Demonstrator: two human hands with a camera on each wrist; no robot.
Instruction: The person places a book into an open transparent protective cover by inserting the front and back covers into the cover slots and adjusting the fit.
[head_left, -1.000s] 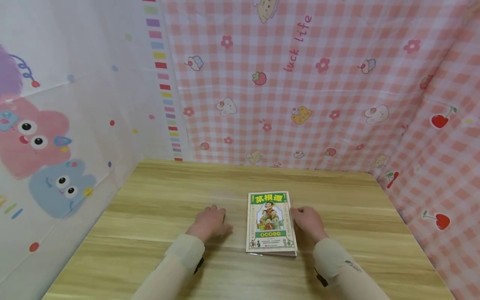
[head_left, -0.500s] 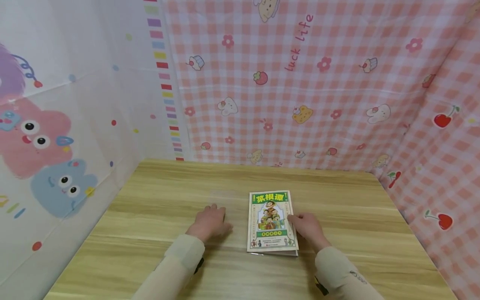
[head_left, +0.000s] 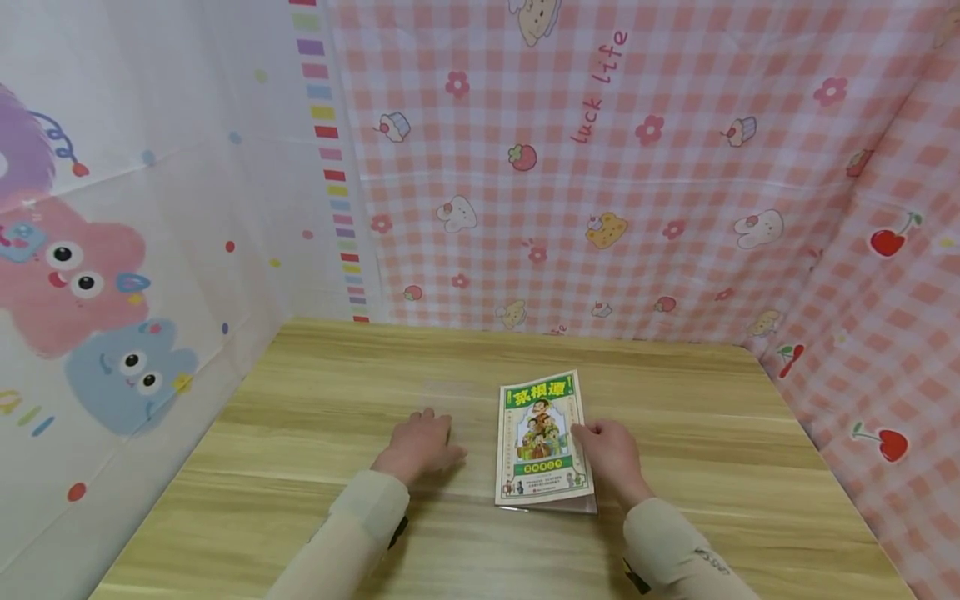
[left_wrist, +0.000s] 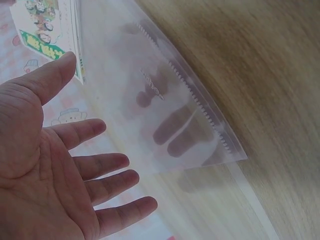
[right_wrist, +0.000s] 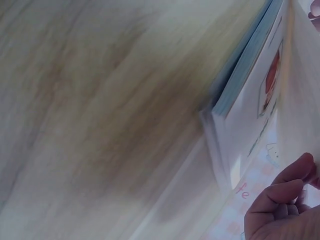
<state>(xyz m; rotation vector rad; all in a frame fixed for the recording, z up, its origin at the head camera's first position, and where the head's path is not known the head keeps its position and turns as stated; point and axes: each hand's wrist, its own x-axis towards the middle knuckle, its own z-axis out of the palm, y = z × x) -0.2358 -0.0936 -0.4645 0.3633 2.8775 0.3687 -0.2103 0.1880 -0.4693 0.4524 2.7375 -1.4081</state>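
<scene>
A green-and-cream comic-style book (head_left: 542, 442) with Chinese lettering lies at mid-table. At its right edge my right hand (head_left: 611, 454) pinches the front cover between thumb and curled fingers and lifts it. The right wrist view has the raised cover (right_wrist: 302, 95) standing away from the page block (right_wrist: 250, 65), with a red picture on the inner page. Left of the book, my left hand (head_left: 422, 446) has its fingers spread. In the left wrist view that hand is over a clear plastic sheet (left_wrist: 115, 55) with a ridged edge, which extends from beside the book.
The wood-grain table (head_left: 337, 375) spreads around both hands. Behind it hangs a pink checked cloth (head_left: 480, 250) with fruit and animal prints. A white cartoon cloth (head_left: 247, 208) closes off the left, and a checked cloth with cherries (head_left: 847, 317) the right.
My right hand has moved from beside the book's right edge to a grip on its front cover. The cover's right side now rises off the pages. The left hand stays put.
</scene>
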